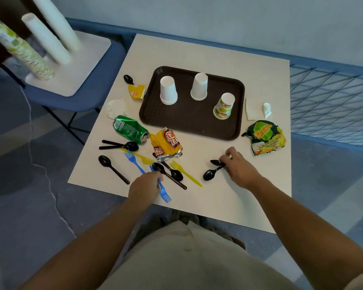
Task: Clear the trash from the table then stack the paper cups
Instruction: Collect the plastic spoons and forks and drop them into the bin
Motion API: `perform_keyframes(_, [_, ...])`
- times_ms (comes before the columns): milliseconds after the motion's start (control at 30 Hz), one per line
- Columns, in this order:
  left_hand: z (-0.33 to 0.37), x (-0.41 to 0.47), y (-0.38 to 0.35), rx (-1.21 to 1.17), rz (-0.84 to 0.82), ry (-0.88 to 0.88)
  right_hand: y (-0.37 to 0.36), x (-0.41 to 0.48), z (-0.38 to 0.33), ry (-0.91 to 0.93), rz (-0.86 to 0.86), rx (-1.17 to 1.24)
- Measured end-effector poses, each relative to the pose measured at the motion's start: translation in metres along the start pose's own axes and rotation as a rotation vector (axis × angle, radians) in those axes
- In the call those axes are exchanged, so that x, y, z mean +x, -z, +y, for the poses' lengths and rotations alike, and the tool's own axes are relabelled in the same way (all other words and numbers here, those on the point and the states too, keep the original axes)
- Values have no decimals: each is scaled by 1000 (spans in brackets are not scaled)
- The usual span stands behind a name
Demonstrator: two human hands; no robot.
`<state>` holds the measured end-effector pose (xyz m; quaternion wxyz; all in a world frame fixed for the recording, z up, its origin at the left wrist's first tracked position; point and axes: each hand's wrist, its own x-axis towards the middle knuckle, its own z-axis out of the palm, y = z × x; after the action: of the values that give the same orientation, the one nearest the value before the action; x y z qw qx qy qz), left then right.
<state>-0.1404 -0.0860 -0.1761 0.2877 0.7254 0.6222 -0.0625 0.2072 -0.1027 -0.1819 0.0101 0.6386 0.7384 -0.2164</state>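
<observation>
Presently, left hand (145, 184) grasping blue fork (163, 190) lower centre, right hand (238, 166) pinching two black spoons (213, 169), three cups (199, 86) upturned on tray (189, 126).

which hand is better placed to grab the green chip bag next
Probably the right hand: it sits near the green chip bag on the table's right side, though it holds black spoons. The left hand is farther off, gripping a blue fork.

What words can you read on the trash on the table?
"Piattos", blurry, on the green-yellow chip bag.
"SOUR CREAM", "ONION": same bag.
Big crumpled letters on the orange snack wrapper: not readable.
Print on the green can and yellow packet: too small.
</observation>
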Motion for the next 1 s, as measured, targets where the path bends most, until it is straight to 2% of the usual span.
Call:
perform_keyframes(100, [-1,-2,8,71,13,-89,4,1,-11,-21,60,163])
perform_keyframes(200, [-2,-5,11,108,73,-183,5,5,-37,-122,80,290])
perform_keyframes(333, [-5,-6,5,20,237,-249,0,13,-80,-275,111,446])
perform_keyframes(433, [5,-6,3,-195,234,-135,-5,17,-106,-338,95,530])
perform_keyframes(633, [33,-4,2,-708,83,365,-17,17,-123,-513,102,695])
perform_keyframes(767, [43,6,-7,-593,16,423,-24,14,-124,-477,95,602])
perform_keyframes(900, [48,12,-20,-456,39,411,-32,12,-119,-375,-6,377])
perform_keyframes(1000, [53,12,-21,-400,59,400,-36,8,-113,-359,-66,332])
